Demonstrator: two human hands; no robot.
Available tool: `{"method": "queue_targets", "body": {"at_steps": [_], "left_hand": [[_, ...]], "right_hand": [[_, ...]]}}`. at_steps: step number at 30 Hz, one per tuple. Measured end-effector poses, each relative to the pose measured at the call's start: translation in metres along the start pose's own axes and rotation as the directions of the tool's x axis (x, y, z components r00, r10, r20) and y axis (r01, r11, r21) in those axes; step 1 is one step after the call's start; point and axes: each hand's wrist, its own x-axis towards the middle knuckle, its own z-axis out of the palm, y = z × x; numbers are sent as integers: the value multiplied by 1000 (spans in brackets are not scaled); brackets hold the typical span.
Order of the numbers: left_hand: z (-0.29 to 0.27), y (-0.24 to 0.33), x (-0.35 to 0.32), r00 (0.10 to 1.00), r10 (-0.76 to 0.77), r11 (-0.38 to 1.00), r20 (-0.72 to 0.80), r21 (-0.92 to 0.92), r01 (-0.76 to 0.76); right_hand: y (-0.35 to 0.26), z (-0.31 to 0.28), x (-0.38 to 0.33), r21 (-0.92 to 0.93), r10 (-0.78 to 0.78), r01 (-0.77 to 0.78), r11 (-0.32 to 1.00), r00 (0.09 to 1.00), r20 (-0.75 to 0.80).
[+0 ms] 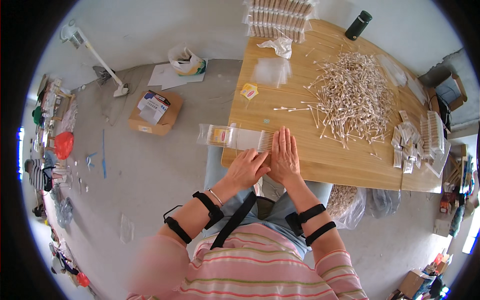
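At the table's near edge, a short row of cotton swabs (265, 141) lies side by side on the wood. My right hand (285, 157) rests flat along the row's right side, fingers straight and together. My left hand (247, 167) is just below the row, its index finger reaching to the swabs' lower ends and its other fingers loosely bent. A white card (248, 139) lies left of the row. Beyond it, a clear packet of swabs with a yellow label (219, 135) sticks out past the table's left edge. A large loose heap of cotton swabs (357, 97) spreads farther right.
Clear plastic bags (271, 71) and a yellow label card (249, 91) lie at the table's left. Stacked swab packs (280, 20) and a dark bottle (358, 25) stand at the back. Small boxes (407, 140) sit right. A cardboard box (156, 112) is on the floor.
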Motion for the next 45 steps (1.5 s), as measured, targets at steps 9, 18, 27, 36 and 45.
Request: {"method": "queue_targets", "body": {"at_steps": [9,18,27,36,45], "left_hand": [[-2,2,3,997,-4,1000,73,19,3],[-3,4,8,990,-80,996,120,40,75],[-4,5,11,986,-105,994,130,45,100],[1,3,15,984,-117,992,137,74,107],[-4,9,23,966,-198,979,168,89,185]], "right_hand": [[2,5,0,-48,-2,1,999,1000,-21],[1,1,0,50,13,-14,999,1000,17],[-1,-5,0,99,6,-9,995,999,34],[0,1,-1,102,4,-3,995,1000,-7],[-1,4,0,84,16,-10,996,998,-67]]}}
